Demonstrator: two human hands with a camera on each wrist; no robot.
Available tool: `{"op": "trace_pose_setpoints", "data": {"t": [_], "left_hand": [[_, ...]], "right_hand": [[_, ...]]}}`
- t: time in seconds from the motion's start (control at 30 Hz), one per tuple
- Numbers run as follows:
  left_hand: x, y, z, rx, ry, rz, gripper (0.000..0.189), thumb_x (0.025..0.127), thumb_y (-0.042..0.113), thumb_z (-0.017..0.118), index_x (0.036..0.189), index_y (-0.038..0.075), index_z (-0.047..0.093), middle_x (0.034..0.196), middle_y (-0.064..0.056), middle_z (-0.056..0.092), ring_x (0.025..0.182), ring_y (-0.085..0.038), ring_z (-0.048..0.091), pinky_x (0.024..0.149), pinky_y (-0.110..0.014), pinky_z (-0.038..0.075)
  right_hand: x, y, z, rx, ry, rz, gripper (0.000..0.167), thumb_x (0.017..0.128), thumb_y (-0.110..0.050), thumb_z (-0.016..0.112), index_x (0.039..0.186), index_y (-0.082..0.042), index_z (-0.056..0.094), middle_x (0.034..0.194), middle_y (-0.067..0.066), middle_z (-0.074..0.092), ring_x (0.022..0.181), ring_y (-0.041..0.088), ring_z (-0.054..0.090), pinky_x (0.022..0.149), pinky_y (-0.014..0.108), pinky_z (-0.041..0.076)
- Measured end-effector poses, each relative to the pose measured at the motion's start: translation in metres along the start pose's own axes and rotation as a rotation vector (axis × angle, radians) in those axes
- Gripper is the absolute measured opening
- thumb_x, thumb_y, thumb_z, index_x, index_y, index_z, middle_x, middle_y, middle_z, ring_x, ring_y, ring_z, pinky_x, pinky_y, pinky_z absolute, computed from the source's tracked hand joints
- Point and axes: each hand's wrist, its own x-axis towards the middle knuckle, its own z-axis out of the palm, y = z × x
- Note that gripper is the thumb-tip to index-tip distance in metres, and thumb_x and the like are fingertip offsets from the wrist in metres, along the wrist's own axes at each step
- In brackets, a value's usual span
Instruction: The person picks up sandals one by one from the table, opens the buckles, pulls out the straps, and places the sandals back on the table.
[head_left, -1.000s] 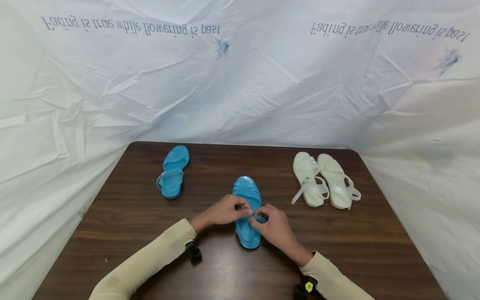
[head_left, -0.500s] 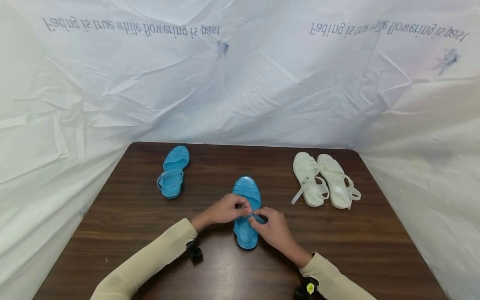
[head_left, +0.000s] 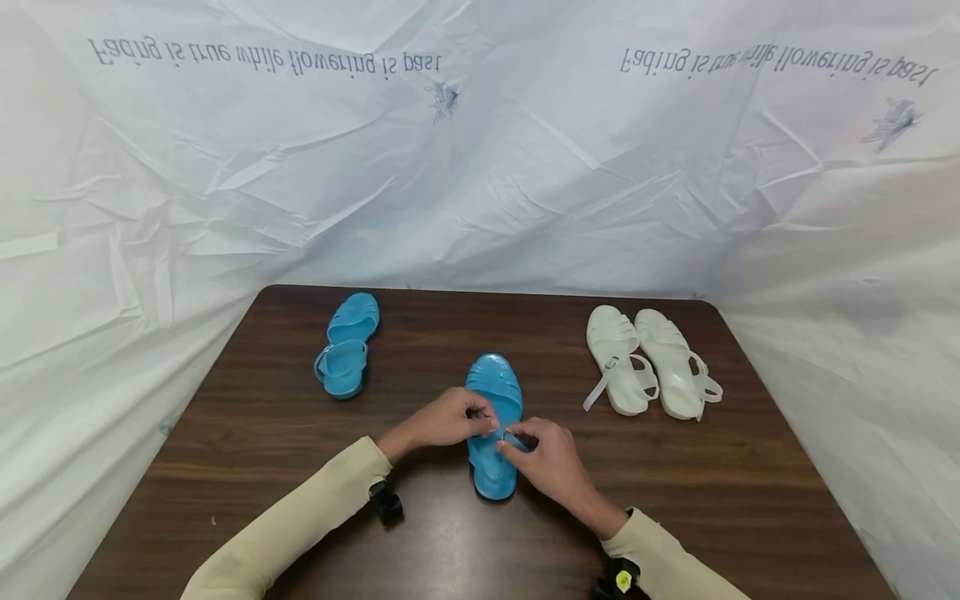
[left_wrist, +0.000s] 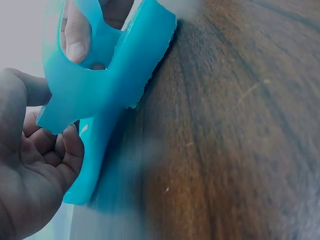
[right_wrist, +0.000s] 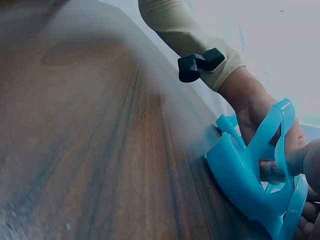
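A blue sandal (head_left: 495, 392) lies on the table with its toe pointing away from me. My left hand (head_left: 448, 418) comes from the left and pinches the sandal's strap near the middle with thumb and fingertips. From the other side, my right hand (head_left: 551, 458) pinches the strap by its buckle, thumb and forefinger bent. In the left wrist view the blue side piece (left_wrist: 75, 95) partly covers the left fingers. A strap loop (right_wrist: 285, 120) stands up between the hands in the right wrist view, where much of the right hand is cut off by the frame edge.
Another blue sandal (head_left: 345, 367) lies at the back left. Two white sandals (head_left: 630, 387) (head_left: 678, 392) lie side by side at the back right, one with a loose strap. The dark wooden table (head_left: 300, 467) is enclosed by white sheeting (head_left: 480, 167).
The sandal's heel has shifted slightly left. The fingertips of my two hands have drawn a little apart, both still at the strap.
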Motion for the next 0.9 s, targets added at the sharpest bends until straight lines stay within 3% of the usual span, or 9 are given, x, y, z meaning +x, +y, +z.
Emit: {"op": "trace_pose_setpoints", "data": {"t": [0.23, 0.43, 0.53, 0.63, 0.77, 0.83, 0.9], "left_hand": [[-0.002, 0.0, -0.004, 0.007, -0.02, -0.01, 0.023, 0.104, 0.022, 0.063, 0.085, 0.021, 0.074, 0.075, 0.007, 0.066, 0.065, -0.008, 0.058, 0.062, -0.025, 0.051], [-0.01, -0.003, -0.016, 0.009, 0.04, -0.046, 0.021, 0.103, 0.02, 0.063, 0.09, 0.012, 0.077, 0.08, 0.005, 0.071, 0.072, -0.013, 0.064, 0.062, -0.028, 0.052], [-0.012, -0.004, -0.019, 0.016, 0.031, -0.057, 0.02, 0.104, 0.022, 0.062, 0.093, 0.013, 0.077, 0.083, 0.006, 0.072, 0.074, -0.014, 0.065, 0.062, -0.028, 0.052], [-0.011, -0.003, -0.018, 0.008, 0.0, -0.03, 0.019, 0.105, 0.022, 0.06, 0.102, 0.014, 0.077, 0.092, 0.006, 0.074, 0.083, -0.012, 0.069, 0.069, -0.028, 0.056], [-0.007, 0.001, -0.013, 0.011, -0.037, 0.051, 0.023, 0.106, 0.015, 0.056, 0.117, 0.008, 0.074, 0.108, 0.001, 0.075, 0.097, -0.011, 0.071, 0.081, -0.026, 0.058], [-0.003, 0.004, -0.01, 0.041, -0.066, 0.098, 0.024, 0.106, 0.015, 0.054, 0.12, 0.008, 0.073, 0.109, 0.001, 0.075, 0.093, -0.011, 0.071, 0.081, -0.024, 0.057], [0.002, 0.007, -0.008, 0.079, -0.094, 0.136, 0.025, 0.108, 0.02, 0.053, 0.114, 0.012, 0.075, 0.097, 0.002, 0.075, 0.079, -0.009, 0.068, 0.072, -0.022, 0.056]], "right_hand": [[-0.003, 0.007, -0.002, 0.009, 0.018, -0.027, 0.018, 0.087, -0.026, 0.084, 0.101, -0.014, 0.081, 0.09, -0.009, 0.072, 0.083, 0.005, 0.065, 0.069, 0.024, 0.054], [-0.005, 0.013, -0.008, 0.015, 0.034, -0.023, 0.019, 0.085, -0.022, 0.086, 0.1, -0.012, 0.082, 0.093, -0.005, 0.074, 0.083, 0.005, 0.066, 0.069, 0.023, 0.055], [-0.006, 0.014, -0.011, 0.022, 0.028, -0.01, 0.018, 0.084, -0.021, 0.086, 0.099, -0.012, 0.081, 0.092, -0.005, 0.074, 0.082, 0.005, 0.066, 0.069, 0.022, 0.055], [-0.006, 0.013, -0.012, 0.017, 0.024, -0.008, 0.017, 0.085, -0.022, 0.086, 0.098, -0.013, 0.081, 0.091, -0.006, 0.074, 0.082, 0.005, 0.066, 0.07, 0.023, 0.055], [-0.006, 0.011, -0.012, 0.011, 0.007, -0.013, 0.015, 0.084, -0.022, 0.086, 0.097, -0.014, 0.081, 0.089, -0.008, 0.073, 0.08, 0.003, 0.065, 0.07, 0.023, 0.054], [-0.006, 0.01, -0.011, 0.01, -0.001, -0.022, 0.014, 0.084, -0.021, 0.086, 0.095, -0.015, 0.081, 0.088, -0.009, 0.073, 0.079, 0.003, 0.064, 0.069, 0.022, 0.054], [-0.006, 0.01, -0.01, 0.008, 0.0, -0.033, 0.013, 0.084, -0.021, 0.086, 0.094, -0.016, 0.08, 0.086, -0.01, 0.072, 0.077, 0.002, 0.063, 0.067, 0.022, 0.053]]}}
